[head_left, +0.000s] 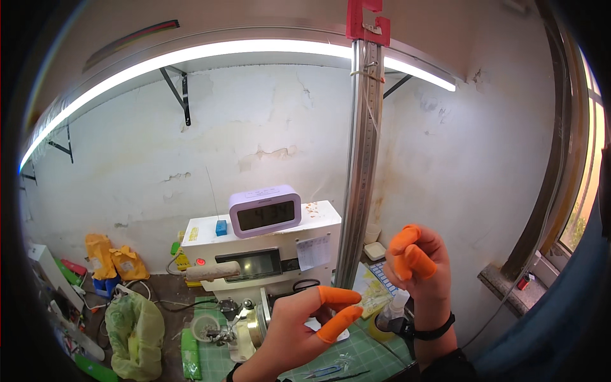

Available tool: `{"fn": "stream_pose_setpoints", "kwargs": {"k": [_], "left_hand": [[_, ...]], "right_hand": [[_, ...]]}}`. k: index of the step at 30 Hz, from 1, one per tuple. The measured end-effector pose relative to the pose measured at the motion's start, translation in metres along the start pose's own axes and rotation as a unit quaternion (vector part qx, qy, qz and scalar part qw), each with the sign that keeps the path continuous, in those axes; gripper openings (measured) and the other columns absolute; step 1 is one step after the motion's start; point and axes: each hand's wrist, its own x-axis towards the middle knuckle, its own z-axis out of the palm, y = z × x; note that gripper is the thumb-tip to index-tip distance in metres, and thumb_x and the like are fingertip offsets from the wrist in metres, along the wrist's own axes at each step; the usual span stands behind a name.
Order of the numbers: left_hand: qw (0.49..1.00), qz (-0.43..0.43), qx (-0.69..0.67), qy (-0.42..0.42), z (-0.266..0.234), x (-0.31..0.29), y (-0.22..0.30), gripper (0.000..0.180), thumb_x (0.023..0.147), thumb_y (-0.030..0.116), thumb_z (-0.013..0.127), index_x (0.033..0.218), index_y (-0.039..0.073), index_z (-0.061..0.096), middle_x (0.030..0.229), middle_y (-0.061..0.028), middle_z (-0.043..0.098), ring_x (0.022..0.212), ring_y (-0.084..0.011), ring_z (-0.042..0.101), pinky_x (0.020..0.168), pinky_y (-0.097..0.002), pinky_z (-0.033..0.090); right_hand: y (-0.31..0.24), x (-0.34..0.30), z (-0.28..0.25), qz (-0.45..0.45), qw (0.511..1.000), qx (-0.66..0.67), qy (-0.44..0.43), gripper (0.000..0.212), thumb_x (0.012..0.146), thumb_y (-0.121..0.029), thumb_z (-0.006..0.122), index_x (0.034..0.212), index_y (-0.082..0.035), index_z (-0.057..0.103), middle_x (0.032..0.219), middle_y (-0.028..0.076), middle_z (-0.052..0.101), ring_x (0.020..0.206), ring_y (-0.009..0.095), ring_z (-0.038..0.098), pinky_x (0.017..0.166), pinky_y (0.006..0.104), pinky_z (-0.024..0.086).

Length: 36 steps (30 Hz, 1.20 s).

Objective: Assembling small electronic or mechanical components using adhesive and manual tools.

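Observation:
My left hand (296, 334) is held low in front of the white machine (331, 229). Orange finger cots (338, 296) cover its thumb and index finger, whose tips come close together in a pinch. Higher and to the right, my right hand (428, 264) is raised with its fingers curled, the orange-covered tips bent together. Anything between the fingertips of either hand is too small or hidden to make out. A dark band (436, 330) circles my right wrist. Behind my left hand are the machine's round metal parts (256, 325), partly covered by it.
A lilac digital clock (265, 211) and a blue block (221, 228) stand on the machine. A metal column (363, 165) rises beside it. Small snips (324, 371) lie on the green mat (388, 356). A clear bottle (397, 304) is near my right wrist; a yellowish bag (135, 331) sits left.

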Motion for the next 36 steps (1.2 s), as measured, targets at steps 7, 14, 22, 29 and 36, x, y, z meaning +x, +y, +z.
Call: {"fn": "stream_pose_setpoints", "kwargs": {"k": [7, 14, 22, 29, 36], "left_hand": [[0.991, 0.041, -0.077, 0.099, -0.029, -0.008, 0.008, 0.045, 0.108, 0.033, 0.046, 0.115, -0.007, 0.065, 0.086, -0.0104, 0.066, 0.054, -0.0095, 0.057, 0.054, -0.019, 0.047], [0.991, 0.11, 0.07, -0.008, -0.013, 0.003, 0.008, 0.03, 0.102, 0.02, 0.06, 0.122, -0.001, 0.066, 0.117, -0.0091, 0.06, 0.084, -0.0111, 0.062, 0.074, -0.0225, 0.048], [0.977, -0.014, -0.206, 0.049, -0.022, -0.014, 0.002, 0.019, 0.092, 0.004, 0.073, 0.108, -0.005, 0.072, 0.099, -0.0073, 0.071, 0.086, -0.0107, 0.067, 0.07, -0.0214, 0.051], [0.972, -0.004, -0.169, 0.161, -0.009, -0.003, -0.008, 0.02, 0.089, 0.011, 0.072, 0.098, -0.008, 0.069, 0.08, -0.0142, 0.069, 0.055, -0.0111, 0.059, 0.045, -0.021, 0.039], [0.978, 0.002, -0.152, 0.143, -0.013, -0.007, -0.02, 0.024, 0.089, 0.01, 0.072, 0.101, -0.01, 0.069, 0.083, -0.0161, 0.071, 0.051, -0.012, 0.059, 0.042, -0.019, 0.039]], "right_hand": [[-0.032, -0.006, -0.021, -0.05, 0.996, -0.071, 0.009, 0.021, 0.101, -0.013, 0.061, 0.103, 0.008, 0.067, 0.066, 0.009, 0.064, 0.045, 0.008, 0.046, 0.043, 0.0243, 0.039], [-0.014, -0.038, 0.038, 0.081, 0.904, -0.404, -0.111, 0.029, 0.086, -0.012, 0.081, 0.112, -0.001, 0.073, 0.085, 0.003, 0.073, 0.07, 0.008, 0.067, 0.065, 0.0228, 0.052], [-0.004, -0.05, 0.045, 0.193, 0.924, -0.327, -0.037, 0.017, 0.09, -0.01, 0.076, 0.102, 0.002, 0.075, 0.076, 0.005, 0.073, 0.063, 0.007, 0.066, 0.054, 0.0208, 0.052], [0.007, -0.058, 0.015, 0.038, 0.957, -0.284, -0.044, 0.015, 0.086, -0.009, 0.078, 0.091, 0.005, 0.076, 0.069, 0.008, 0.072, 0.05, 0.01, 0.061, 0.046, 0.0224, 0.046], [0.002, -0.062, -0.01, 0.074, 0.933, -0.289, -0.202, 0.049, 0.087, -0.039, 0.08, 0.076, 0.006, 0.064, 0.06, 0.008, 0.062, 0.047, 0.016, 0.06, 0.043, 0.0256, 0.047]]}}
